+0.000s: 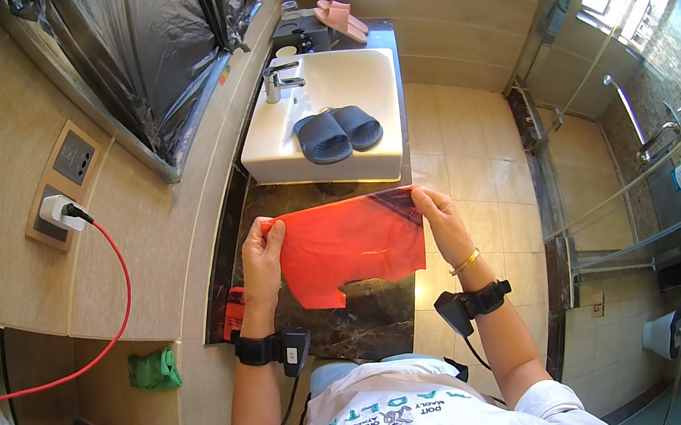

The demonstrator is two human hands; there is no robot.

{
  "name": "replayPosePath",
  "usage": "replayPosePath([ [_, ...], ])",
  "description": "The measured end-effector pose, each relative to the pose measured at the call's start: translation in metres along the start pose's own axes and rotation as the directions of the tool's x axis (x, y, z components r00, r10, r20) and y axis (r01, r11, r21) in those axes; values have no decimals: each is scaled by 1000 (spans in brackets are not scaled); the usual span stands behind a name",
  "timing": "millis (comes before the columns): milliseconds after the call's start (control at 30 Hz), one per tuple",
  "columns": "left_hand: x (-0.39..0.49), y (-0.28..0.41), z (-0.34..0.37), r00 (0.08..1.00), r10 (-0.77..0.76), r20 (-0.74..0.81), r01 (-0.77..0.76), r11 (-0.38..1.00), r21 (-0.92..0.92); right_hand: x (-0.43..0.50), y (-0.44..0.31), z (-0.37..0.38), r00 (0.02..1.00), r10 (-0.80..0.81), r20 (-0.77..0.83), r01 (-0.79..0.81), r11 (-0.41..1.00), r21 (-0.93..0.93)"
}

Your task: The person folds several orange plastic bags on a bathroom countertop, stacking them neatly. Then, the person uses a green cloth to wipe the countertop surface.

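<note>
A thin red plastic bag is stretched flat between my two hands, over the dark marble counter. My left hand pinches its upper left corner between thumb and fingers. At the upper right corner, where the sheet shows a dark patch, my right hand grips it. The lower edge hangs loose and uneven, with a notch in it. Just beyond, a pair of dark slide slippers rests on the front rim of the white washbasin.
A chrome faucet stands on the basin; pink slippers lie behind it. Along the left wall, a red cable runs from a white charger. Folded red plastic lies near my left forearm. A glass shower partition stands right.
</note>
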State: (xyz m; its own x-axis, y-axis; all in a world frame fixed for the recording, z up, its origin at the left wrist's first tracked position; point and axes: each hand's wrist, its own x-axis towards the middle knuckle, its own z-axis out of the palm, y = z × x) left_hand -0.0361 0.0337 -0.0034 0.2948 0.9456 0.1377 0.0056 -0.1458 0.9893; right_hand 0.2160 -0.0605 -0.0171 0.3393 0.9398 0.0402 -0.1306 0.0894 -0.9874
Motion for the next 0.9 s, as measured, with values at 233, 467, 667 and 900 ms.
replayPosePath([
  [233, -6, -7, 5, 986, -146, 74, 162, 936, -314, 3, 4, 6, 980, 3, -198, 47, 968, 247],
  [467, -23, -18, 10, 909, -295, 296, 359, 913, -194, 4, 6, 3, 977, -73, -203, 127, 954, 271],
  [667, -23, -22, 7, 951, -221, 216, 272, 930, -248, 1, -2, 3, 993, -50, -108, 94, 886, 455],
  [900, -22, -20, 2, 954, -212, 211, 265, 927, -267, -1, -11, -4, 992, -127, 5, 125, 979, 160],
])
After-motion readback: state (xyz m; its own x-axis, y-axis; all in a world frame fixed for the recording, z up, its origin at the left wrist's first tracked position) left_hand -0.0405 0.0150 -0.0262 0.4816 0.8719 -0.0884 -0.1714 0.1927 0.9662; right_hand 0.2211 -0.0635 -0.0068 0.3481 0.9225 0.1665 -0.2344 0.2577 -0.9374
